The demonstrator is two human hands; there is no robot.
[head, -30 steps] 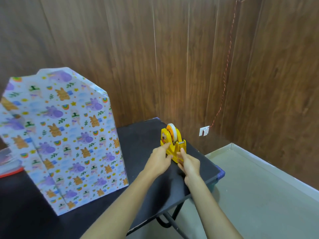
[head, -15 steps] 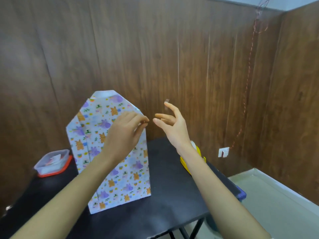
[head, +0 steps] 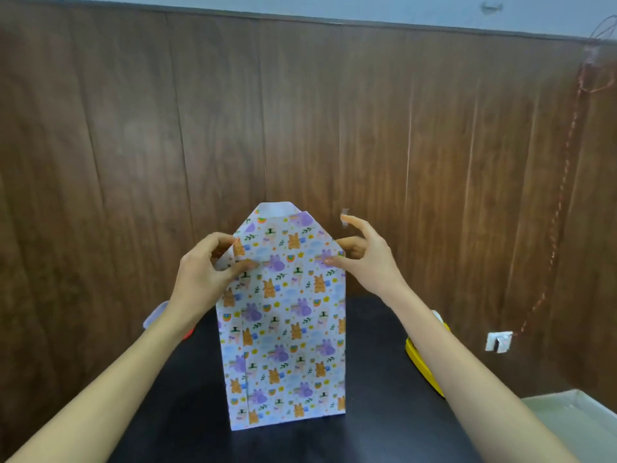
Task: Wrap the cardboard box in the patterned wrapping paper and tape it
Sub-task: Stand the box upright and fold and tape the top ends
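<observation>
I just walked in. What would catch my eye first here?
A tall box in patterned wrapping paper stands upright on the black table, its top folded to a taper. The left hand and right hand pinch its upper corners, and a strip of clear tape sticks to the right index fingertip.

One wide-angle view from the person's head looks forward and slightly down across the black table (head: pixel 384 426) to the wood-panelled wall (head: pixel 334 128) past its far edge. It sits within arm's reach, with the left hand (head: pixel 203 269) and right hand (head: pixel 365 259) on the wrapping paper (head: pixel 287 329) mid-frame.
</observation>
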